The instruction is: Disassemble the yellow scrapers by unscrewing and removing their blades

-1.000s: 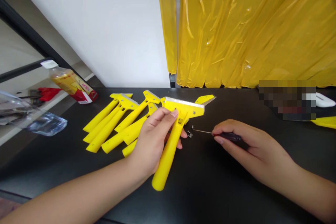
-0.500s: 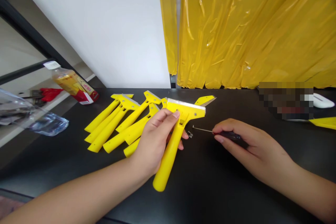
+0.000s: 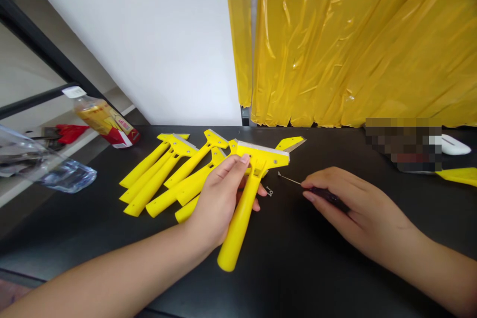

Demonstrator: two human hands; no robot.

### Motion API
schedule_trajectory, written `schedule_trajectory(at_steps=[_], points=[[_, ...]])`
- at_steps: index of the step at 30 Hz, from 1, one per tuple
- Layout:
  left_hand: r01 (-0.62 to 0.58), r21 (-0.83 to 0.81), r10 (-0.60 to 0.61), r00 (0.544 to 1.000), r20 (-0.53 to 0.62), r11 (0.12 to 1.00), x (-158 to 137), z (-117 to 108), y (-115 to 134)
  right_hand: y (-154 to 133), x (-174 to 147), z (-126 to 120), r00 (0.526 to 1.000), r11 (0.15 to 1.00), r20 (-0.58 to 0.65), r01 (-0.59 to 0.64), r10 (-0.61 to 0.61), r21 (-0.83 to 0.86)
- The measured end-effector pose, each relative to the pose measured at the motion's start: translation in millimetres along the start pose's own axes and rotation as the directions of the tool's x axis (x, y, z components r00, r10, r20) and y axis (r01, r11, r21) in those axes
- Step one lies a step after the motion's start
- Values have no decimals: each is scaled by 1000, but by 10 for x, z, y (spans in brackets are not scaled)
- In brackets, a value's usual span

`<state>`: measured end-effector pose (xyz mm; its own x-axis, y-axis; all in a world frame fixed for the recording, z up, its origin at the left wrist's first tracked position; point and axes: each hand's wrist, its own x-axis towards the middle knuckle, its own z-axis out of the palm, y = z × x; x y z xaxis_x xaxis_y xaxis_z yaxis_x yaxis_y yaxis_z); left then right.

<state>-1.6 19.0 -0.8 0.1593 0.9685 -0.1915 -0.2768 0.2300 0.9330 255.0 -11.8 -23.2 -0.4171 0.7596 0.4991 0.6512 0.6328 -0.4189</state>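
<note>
My left hand [image 3: 219, 194] is closed around a yellow scraper [image 3: 242, 218], its thumb on the head near a screw hole. The scraper's blade edge points away from me and its handle toward me. My right hand [image 3: 343, 198] grips the dark handle of a screwdriver [image 3: 290, 179], whose thin shaft points left toward the scraper. A small screw [image 3: 279, 174] appears to sit on the tip, apart from the scraper. Beneath, a few small loose screws [image 3: 269, 191] lie on the black table by my left fingertips.
Several yellow scrapers [image 3: 156, 179] lie together at the left, and another scraper head [image 3: 292, 143] lies behind the held one. A drink bottle [image 3: 106, 119] leans by the shelf, near a clear plastic container [image 3: 70, 174]. A white object [image 3: 455, 144] and a yellow handle [image 3: 460, 175] lie right.
The screwdriver tip has shifted slightly right and up, with the small screw still at its end. The scraper in my left hand has barely moved.
</note>
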Motion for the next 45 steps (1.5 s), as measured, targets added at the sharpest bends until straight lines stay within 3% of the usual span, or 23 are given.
schedule_trajectory(at_steps=[18, 24, 27, 32, 37, 41, 45], points=[[86, 31, -83, 993, -84, 996, 32, 16, 94, 5, 8, -65, 1000, 998, -5, -1, 1, -61], [-66, 97, 77, 990, -118, 993, 174, -77, 231, -100, 5, -161, 1000, 999, -15, 2, -3, -34], [-73, 104, 84, 991, -105, 992, 194, -90, 245, -213, 7, -259, 999, 1000, -35, 12, -13, -12], [-19, 155, 18, 1000, 12, 988, 114, -62, 191, -335, -48, -381, 985, 993, -141, -85, 97, 87], [83, 210, -111, 986, 123, 974, 6, -40, 148, -309, -128, -344, 943, 967, -253, -173, 217, 185], [217, 189, -248, 955, 162, 958, -33, -21, 118, -259, -200, -305, 907, 925, -295, -201, 300, 323], [378, 163, -405, 893, 194, 911, -36, -9, 77, -224, -245, -286, 881, 871, -290, -225, 374, 437]])
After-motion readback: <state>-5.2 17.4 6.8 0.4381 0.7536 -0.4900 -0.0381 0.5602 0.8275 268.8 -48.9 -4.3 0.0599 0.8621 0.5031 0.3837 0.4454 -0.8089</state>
